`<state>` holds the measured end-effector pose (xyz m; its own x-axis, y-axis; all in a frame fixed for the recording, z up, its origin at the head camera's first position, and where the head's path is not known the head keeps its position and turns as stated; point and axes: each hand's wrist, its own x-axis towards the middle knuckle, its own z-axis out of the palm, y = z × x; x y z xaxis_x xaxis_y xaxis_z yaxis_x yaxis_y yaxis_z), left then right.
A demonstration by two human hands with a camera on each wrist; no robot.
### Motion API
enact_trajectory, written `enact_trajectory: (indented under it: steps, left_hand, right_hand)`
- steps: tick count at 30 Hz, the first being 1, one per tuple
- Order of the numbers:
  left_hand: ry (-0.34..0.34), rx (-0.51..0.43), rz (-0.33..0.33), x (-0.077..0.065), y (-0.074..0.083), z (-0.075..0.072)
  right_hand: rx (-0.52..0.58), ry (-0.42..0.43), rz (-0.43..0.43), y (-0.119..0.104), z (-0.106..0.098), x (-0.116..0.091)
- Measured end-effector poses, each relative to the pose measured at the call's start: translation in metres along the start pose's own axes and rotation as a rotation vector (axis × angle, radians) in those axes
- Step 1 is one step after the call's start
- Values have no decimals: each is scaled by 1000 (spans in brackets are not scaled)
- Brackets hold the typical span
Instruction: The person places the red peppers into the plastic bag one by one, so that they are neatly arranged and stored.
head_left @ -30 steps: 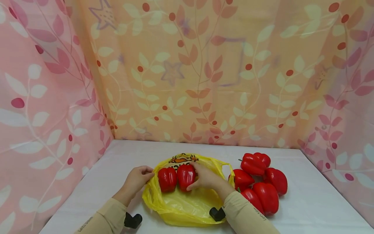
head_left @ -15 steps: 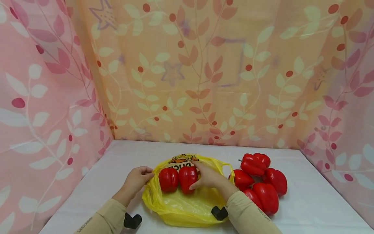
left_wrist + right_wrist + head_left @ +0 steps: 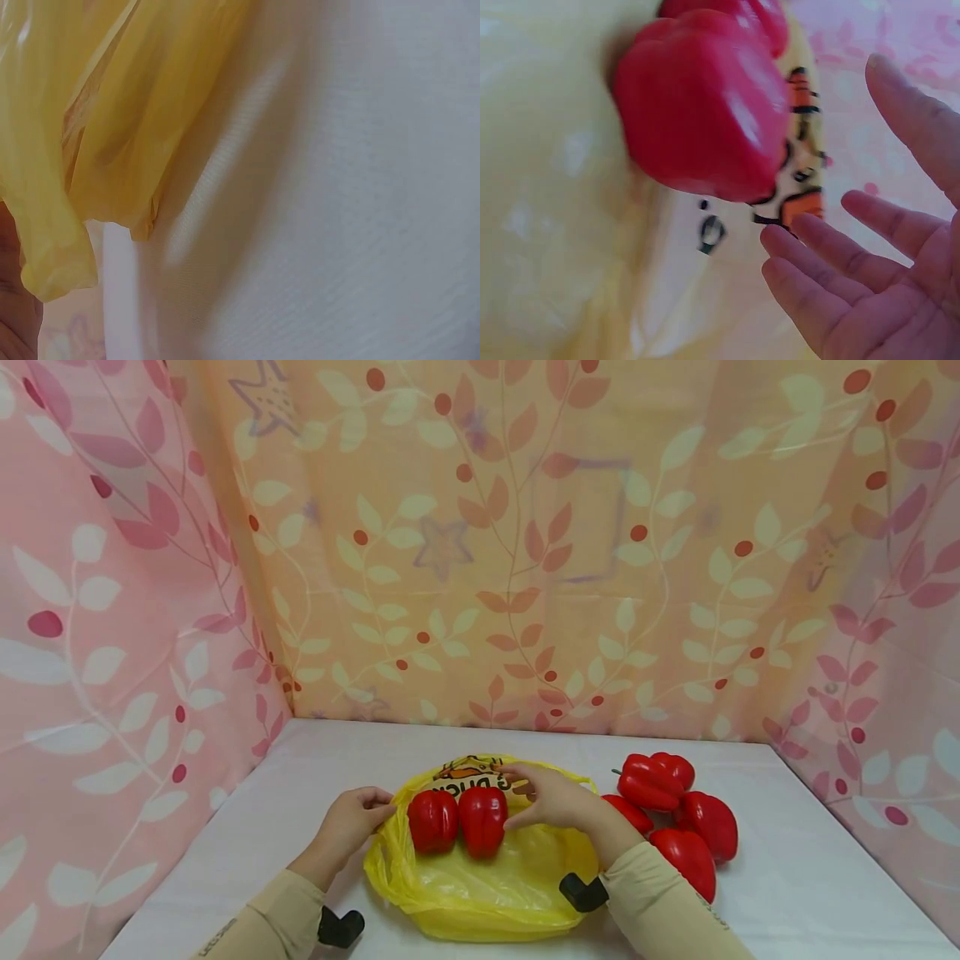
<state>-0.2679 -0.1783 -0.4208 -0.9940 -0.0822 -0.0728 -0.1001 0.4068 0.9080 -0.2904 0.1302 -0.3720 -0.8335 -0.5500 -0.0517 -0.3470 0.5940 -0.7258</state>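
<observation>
The right grip (image 3: 558, 800) is released, fingers spread, just beside one of two red bell peppers (image 3: 483, 822). The left grip (image 3: 352, 820) pinches the rim of a yellow plastic bag (image 3: 495, 920). Both peppers lie side by side inside the bag. Right of it, loose bell peppers (image 3: 651, 781) cluster on the white desk (image 3: 802, 868), before a floral curtain (image 3: 525, 552).

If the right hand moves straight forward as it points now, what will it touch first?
The right hand would probably meet the nearer red pepper in the yellow bag, thumb first; the exact gap is hard to judge.
</observation>
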Motion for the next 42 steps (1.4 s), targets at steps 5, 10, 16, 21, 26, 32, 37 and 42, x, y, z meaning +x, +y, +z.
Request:
enact_trajectory:
  steps: [5,10,16,21,26,32,37,42]
  left_hand:
    - [-2,5,-7,1,-1,0]
    - [-6,12,-8,2,-1,0]
    - [-2,13,-8,2,-1,1]
    - [-4,16,-1,2,-2,2]
    - [0,23,6,2,-3,2]
    - [2,7,12,2,-3,2]
    - [5,17,14,1,-4,2]
    - [9,27,15,0,-5,1]
  right_hand:
    - [23,14,-23,-6,-15,-10]
    - [-1,60,-32,-8,-35,-22]
    - [15,111,-62,-2,-66,-42]
    - [5,147,-79,12,-90,-59]
    - [-29,189,-43,26,-109,-76]
    - [-55,246,42,48,-121,-99]
    - [-127,294,99,66,-131,-122]
    - [-120,319,99,92,-139,-148]
